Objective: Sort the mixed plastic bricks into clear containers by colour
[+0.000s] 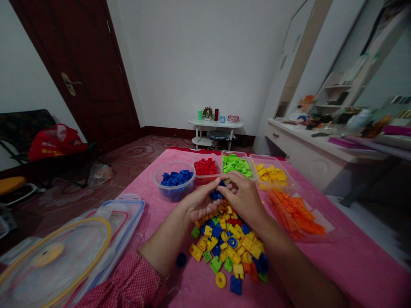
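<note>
My left hand [201,202] and my right hand [243,197] meet above the far edge of a mixed pile of plastic building blocks [229,246] on a pink cloth [353,261]. Both hands pinch a cluster of blue blocks [215,194] between their fingertips. Beyond the hands stand sorted containers: a round bowl of blue blocks [175,179], a tub of red blocks [206,167], a tub of green blocks [236,164], a tub of yellow blocks [270,173], and a tray of orange blocks [297,211] to the right.
Clear container lids [80,248] lie stacked at the left edge of the table. One blue piece [181,259] lies loose near my left forearm. A dark door [83,72], a chair with a red bag [54,141], a white side table [215,127] and a desk [308,149] surround the table.
</note>
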A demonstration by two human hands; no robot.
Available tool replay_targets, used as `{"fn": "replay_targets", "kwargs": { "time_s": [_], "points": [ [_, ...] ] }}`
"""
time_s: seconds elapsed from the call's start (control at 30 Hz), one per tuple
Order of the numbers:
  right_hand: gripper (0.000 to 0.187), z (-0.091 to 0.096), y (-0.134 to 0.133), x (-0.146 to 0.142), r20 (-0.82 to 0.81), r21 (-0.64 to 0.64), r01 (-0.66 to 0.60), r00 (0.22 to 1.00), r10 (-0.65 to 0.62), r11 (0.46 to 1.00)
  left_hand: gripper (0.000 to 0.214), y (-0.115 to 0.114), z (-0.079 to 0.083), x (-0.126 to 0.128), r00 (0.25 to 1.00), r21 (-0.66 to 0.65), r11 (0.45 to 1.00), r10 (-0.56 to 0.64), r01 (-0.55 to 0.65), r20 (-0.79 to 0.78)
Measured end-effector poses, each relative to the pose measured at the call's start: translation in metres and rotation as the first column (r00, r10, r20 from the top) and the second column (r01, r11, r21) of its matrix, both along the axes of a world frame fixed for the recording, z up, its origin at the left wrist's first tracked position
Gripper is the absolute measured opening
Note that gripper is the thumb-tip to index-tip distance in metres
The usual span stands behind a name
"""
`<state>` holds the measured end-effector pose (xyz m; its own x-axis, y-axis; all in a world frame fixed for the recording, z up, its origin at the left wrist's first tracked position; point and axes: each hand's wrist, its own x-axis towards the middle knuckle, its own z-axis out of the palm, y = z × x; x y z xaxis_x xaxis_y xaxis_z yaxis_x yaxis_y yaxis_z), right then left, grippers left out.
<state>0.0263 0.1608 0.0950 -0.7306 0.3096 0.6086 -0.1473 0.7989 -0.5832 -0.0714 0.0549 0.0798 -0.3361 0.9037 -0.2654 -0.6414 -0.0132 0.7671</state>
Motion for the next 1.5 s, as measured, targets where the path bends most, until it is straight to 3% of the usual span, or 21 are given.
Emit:
{"fn": "replay_targets", "kwargs": {
  "time_s": [0.17,0.3,0.37,0.43,0.5,0.57,0.6,0.67,0.8,0.93,1.07,1.23,1.4,1.5],
  "points": [
    [0.03,-0.003,0.001,0.0,0.022,0.013,-0.02,1.0,0.02,1.0,0.026,0.002,-0.005,0.002,0.999,0.064,0.998,0.004,-0.001,-0.048],
    [0.037,-0.003,0.002,0.0,0.032,0.059,-0.031,0.999,0.029,0.998,0.031,0.002,-0.002,0.004,0.966,0.078,0.997,0.0,0.021,-0.259],
    [0.032,-0.001,0.005,0.001,0.025,0.07,0.032,0.999,-0.034,0.997,0.035,-0.001,0.004,-0.001,0.894,0.045,0.998,0.064,-0.049,-0.443],
    [0.024,0.002,0.011,0.003,0.016,0.062,0.103,0.994,-0.104,0.993,0.034,-0.006,0.009,-0.011,0.689,0.018,0.967,0.193,-0.252,-0.698],
    [0.02,0.004,0.021,0.005,0.014,0.051,0.158,0.987,-0.159,0.986,0.029,-0.012,0.012,-0.025,0.315,0.066,0.877,0.24,-0.476,-0.918],
    [0.019,0.006,0.034,0.008,0.047,0.071,0.202,0.977,-0.206,0.977,0.023,-0.019,0.011,-0.04,-0.064,0.17,0.785,0.165,-0.595,-0.984],
    [0.019,0.007,0.04,0.009,0.083,0.096,0.225,0.969,-0.233,0.97,0.022,-0.022,0.009,-0.046,-0.183,0.198,0.76,0.106,-0.619,-0.977],
    [0.021,0.007,0.053,0.013,0.193,0.163,0.255,0.939,-0.285,0.953,0.025,-0.025,0.003,-0.054,-0.287,0.166,0.746,-0.035,-0.645,-0.957],
    [0.026,0.001,0.073,0.02,0.453,0.28,0.184,0.84,-0.298,0.942,0.035,-0.025,-0.007,-0.054,-0.304,-0.004,0.732,-0.288,-0.682,-0.908],
    [0.04,-0.012,0.083,0.025,0.591,0.277,0.092,0.769,-0.245,0.956,0.036,-0.021,-0.009,-0.046,-0.367,0.022,0.721,-0.326,-0.693,-0.872],
    [0.042,-0.018,0.079,0.028,0.652,0.259,0.047,0.729,-0.21,0.965,0.036,-0.023,-0.007,-0.047,-0.314,-0.044,0.732,-0.344,-0.68,-0.885],
    [0.036,-0.016,0.071,0.028,0.629,0.31,0.033,0.742,-0.231,0.95,0.041,-0.026,-0.009,-0.054,-0.259,0.007,0.692,-0.262,-0.722,-0.93],
    [0.02,-0.014,0.061,0.026,0.644,0.372,-0.005,0.721,-0.254,0.928,0.05,-0.027,-0.013,-0.059,-0.379,0.212,0.652,-0.124,-0.728,-0.917],
    [0.018,-0.012,0.05,0.023,0.688,0.354,-0.05,0.69,-0.224,0.934,0.043,-0.023,-0.013,-0.056,-0.452,0.312,0.67,-0.038,-0.673,-0.891]
  ]
}}
